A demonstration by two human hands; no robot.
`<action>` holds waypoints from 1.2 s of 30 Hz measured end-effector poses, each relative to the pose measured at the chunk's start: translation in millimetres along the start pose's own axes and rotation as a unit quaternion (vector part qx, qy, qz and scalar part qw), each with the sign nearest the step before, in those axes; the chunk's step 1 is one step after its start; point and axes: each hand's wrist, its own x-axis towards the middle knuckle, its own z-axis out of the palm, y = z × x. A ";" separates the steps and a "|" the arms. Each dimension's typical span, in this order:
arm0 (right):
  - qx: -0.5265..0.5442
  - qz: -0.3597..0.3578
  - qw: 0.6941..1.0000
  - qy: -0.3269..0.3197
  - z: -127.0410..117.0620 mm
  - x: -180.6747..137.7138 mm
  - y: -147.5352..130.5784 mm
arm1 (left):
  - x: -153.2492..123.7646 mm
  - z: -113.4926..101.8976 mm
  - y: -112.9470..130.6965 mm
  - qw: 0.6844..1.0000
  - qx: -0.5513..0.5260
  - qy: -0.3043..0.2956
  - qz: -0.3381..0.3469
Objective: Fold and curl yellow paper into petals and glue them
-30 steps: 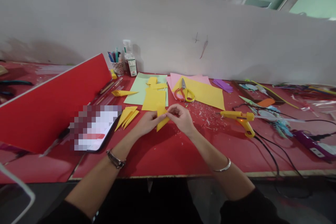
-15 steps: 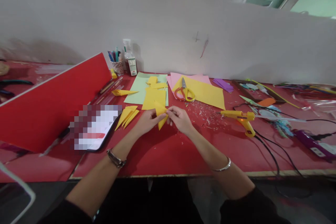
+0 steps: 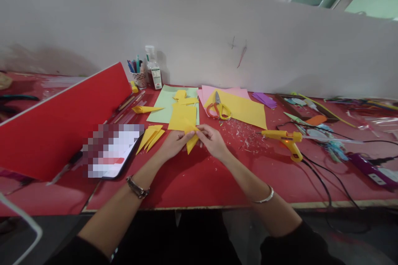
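Both hands meet over the red table (image 3: 192, 182) on a small folded yellow paper piece (image 3: 191, 143). My left hand (image 3: 174, 143) pinches its left side, fingers closed on it. Fingers of my right hand (image 3: 213, 140) are closed on its right edge. The paper's pointed tip hangs down between the hands. Just left of them lie finished yellow folded triangles (image 3: 151, 136). Beyond the hands sits a stack of yellow paper squares (image 3: 182, 116) on a light green sheet (image 3: 163, 103).
Yellow-handled scissors (image 3: 219, 109) rest on a large yellow sheet (image 3: 245, 109) over pink paper. A yellow glue gun (image 3: 284, 138) with cables lies at the right. A phone (image 3: 112, 151) and a red board (image 3: 59, 124) are at the left. A pen cup (image 3: 138, 76) and a bottle (image 3: 154, 70) stand by the wall.
Both hands have turned and refolded the yellow piece; its tip now points down and lies a little farther from me. Nothing else has moved.
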 end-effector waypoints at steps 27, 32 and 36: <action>-0.085 -0.073 0.991 0.070 -0.9 -0.6 3.2 | 1.4 2.6 -2.0 0.997 -0.061 -0.056 -0.013; -0.058 -0.032 0.996 0.052 -0.1 -1.6 0.6 | 1.6 1.3 -1.6 0.998 -0.047 -0.036 -0.007; -0.029 0.030 0.999 0.010 0.6 -1.8 -0.8 | 2.9 0.6 -4.0 0.999 -0.037 -0.012 -0.004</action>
